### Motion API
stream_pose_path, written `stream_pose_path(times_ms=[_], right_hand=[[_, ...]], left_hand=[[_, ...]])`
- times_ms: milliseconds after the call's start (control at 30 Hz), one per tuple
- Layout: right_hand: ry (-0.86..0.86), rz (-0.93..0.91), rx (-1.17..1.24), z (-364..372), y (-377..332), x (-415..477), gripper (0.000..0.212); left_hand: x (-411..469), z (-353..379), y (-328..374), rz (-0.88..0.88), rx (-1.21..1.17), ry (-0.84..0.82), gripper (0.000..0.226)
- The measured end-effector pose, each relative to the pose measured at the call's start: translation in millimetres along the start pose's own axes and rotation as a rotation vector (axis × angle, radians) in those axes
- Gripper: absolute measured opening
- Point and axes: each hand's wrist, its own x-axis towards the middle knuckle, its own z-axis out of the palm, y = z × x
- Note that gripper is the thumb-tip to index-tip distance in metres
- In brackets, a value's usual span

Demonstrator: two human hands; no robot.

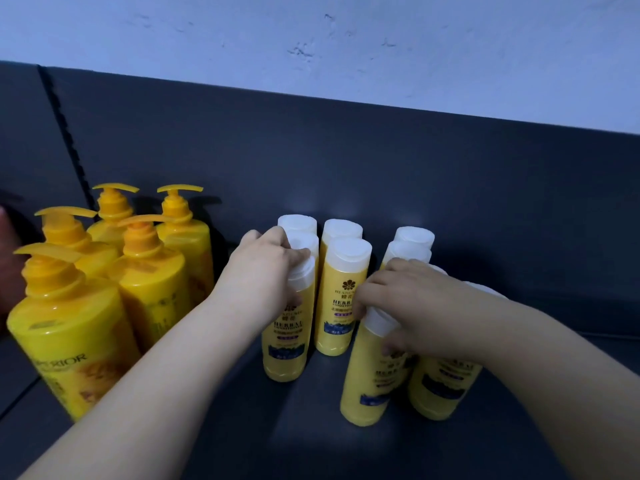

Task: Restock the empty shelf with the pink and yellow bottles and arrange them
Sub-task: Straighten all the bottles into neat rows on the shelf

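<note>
Head view looks down on a dark shelf [277,427] that is already well stocked with yellow. Largest is the group of five pump bottles [69,327], upright and packed close at the shelf's left end; that block looks finished. To their right stand the smaller white-capped bottles [335,306] in short rows running back toward the rear panel [381,161]. The left and middle rows look straight. The right side is looser, and its back bottles are partly hidden by the arm.

The left grip [266,268] is curled over the cap of the left front bottle [285,344], which stands upright at the head of its row. The right grip [419,303] is clenched round the cap of the leaning bottle [365,386], which tilts at the front of the shelf, close beside a front right bottle [443,389].

By my reckoning the yellow stock is mostly placed and is now being squared up. No pink bottle can be made out; a reddish blur at the far left edge is too unclear to name. So the pink share seems outstanding, and much bare shelf lies to the right.
</note>
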Motion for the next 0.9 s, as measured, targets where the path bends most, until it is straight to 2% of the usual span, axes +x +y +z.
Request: stream_pose_path(times_ms=[300,467,600,900], right_hand=[[0.217,0.041,0.151,15.8,5.6,41.5,0.038],[0.283,0.145,0.1,19.4,3.4,35.1,0.071],[0.235,0.261,0.113,22.6,5.1,33.6,0.059],[0.292,0.214,0.039,27.8,-1.3,44.0,0.055]], left_hand=[[-2.5,2.3,-1.5,-0.004,-0.032,0.014,0.073],[-3.8,4.1,-2.7,0.077,0.08,-0.014,0.077],[-2.2,3.1,-3.4,0.107,0.105,-0.02,0.079],[-8.4,5.5,-2.7,0.082,0.053,0.01,0.079]])
